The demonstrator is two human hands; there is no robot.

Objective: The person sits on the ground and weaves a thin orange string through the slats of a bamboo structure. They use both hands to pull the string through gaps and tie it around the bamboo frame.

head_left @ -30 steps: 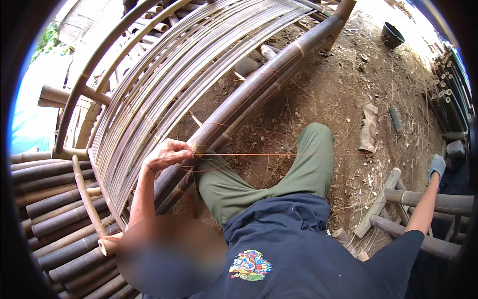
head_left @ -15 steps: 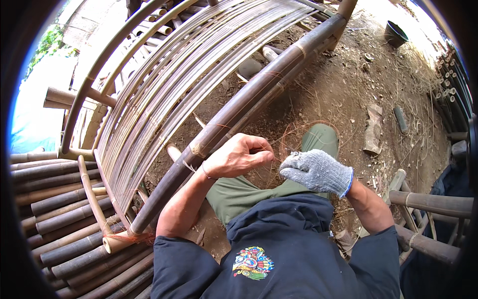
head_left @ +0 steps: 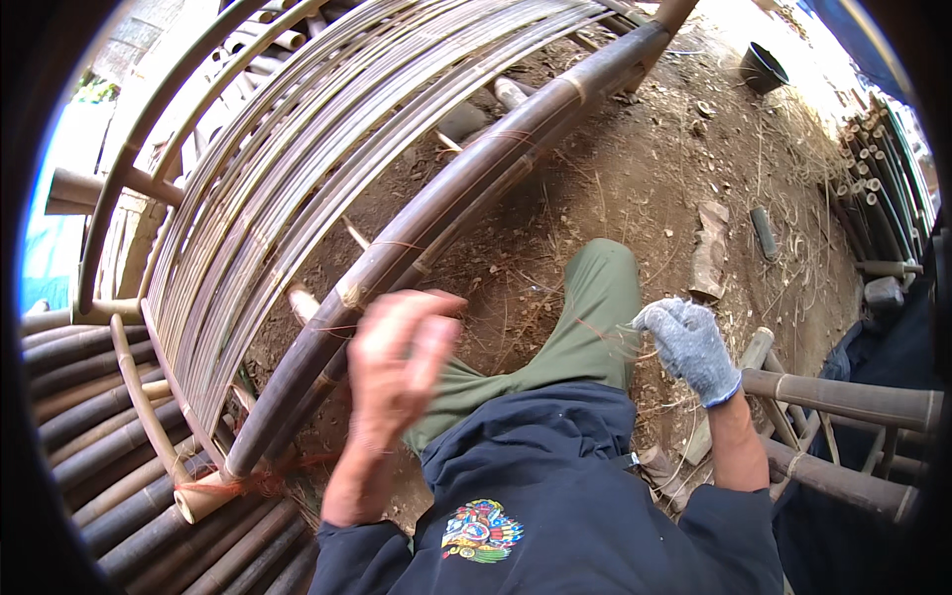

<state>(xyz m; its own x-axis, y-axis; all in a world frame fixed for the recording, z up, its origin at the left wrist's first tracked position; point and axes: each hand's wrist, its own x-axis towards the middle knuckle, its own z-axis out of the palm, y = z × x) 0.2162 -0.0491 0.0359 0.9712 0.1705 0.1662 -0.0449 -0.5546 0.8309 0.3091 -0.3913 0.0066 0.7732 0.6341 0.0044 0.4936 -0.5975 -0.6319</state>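
Note:
My bare left hand (head_left: pixel 392 357) is blurred by motion beside the dark bamboo rail (head_left: pixel 416 223), thumb and fingers apart with nothing visible between them. Over by my right knee, my right hand (head_left: pixel 691 349) wears a grey knitted glove. Its fingers are pinched together on a thin orange twine (head_left: pixel 600 333), whose loose strands trail across my green trouser leg (head_left: pixel 595 297). More orange twine is wrapped round the rail ahead of my left hand. Left of that rail curve many thin bamboo slats (head_left: pixel 327 129), part of a bamboo frame.
Stacked bamboo poles (head_left: pixel 109 426) lie at the lower left. A bamboo structure (head_left: pixel 853 397) stands close to my right arm. On the dirt floor (head_left: pixel 635 198) are a brown husk-like piece (head_left: pixel 710 248), a short dark tube (head_left: pixel 763 233) and, farther off, a black bucket (head_left: pixel 763 67).
My hands, close together before, have moved apart: the left toward the rail, its fingers opening, the right outward past the knee with the twine. The view has shifted slightly.

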